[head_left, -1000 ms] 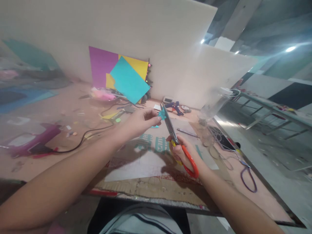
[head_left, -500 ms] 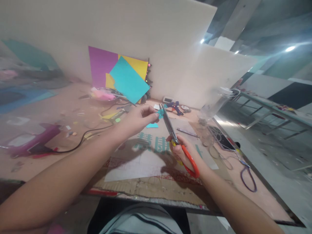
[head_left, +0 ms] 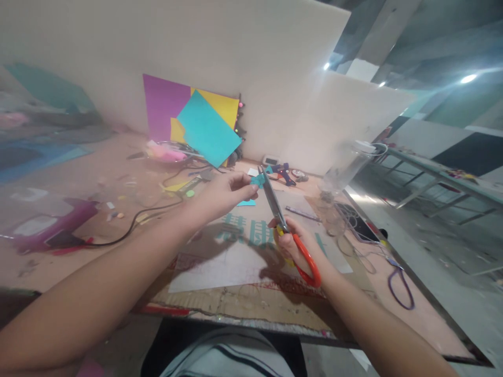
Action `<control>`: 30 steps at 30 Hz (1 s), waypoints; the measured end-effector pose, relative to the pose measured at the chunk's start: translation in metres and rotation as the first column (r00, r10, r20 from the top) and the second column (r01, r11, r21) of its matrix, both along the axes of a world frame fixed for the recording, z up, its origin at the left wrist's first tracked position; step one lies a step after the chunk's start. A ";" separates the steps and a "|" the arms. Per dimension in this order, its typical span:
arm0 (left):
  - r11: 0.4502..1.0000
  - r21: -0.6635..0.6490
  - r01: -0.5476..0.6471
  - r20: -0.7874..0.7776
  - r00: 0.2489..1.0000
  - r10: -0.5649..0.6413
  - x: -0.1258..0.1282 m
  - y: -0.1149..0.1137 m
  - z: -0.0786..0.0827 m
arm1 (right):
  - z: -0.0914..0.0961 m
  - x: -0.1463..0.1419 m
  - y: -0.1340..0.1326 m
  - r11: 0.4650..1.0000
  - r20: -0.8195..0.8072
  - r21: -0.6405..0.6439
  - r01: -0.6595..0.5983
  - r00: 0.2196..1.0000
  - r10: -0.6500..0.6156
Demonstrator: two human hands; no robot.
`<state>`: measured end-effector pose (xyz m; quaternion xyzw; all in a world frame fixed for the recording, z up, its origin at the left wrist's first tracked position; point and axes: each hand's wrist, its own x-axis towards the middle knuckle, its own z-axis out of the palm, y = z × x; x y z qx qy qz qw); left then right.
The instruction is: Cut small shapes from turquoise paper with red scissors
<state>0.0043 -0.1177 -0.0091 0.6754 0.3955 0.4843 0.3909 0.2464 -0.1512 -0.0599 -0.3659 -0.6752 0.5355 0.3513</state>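
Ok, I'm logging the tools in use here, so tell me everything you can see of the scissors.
The scissors have long grey blades, metal by their look, and two-coloured handles: an orange-red loop and a yellow part, partly hidden by fingers. The right hand holds them above a white sheet, tips pointing away and slightly left. The tips look slightly parted. The blades meet a small teal piece in the left hand; whether it lies between them is unclear.

Pale partition [head_left: 294,68] behind pinkish tabletop [head_left: 428,320], long table [head_left: 422,163] on grey floor [head_left: 432,230], bright ceiling lights [head_left: 468,78]
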 end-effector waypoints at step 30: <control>0.999 0.015 -0.038 0.120 0.992 0.036 -0.002 0.000 0.004 | 0.000 0.002 0.000 0.999 0.034 0.044 -0.015 0.999 0.013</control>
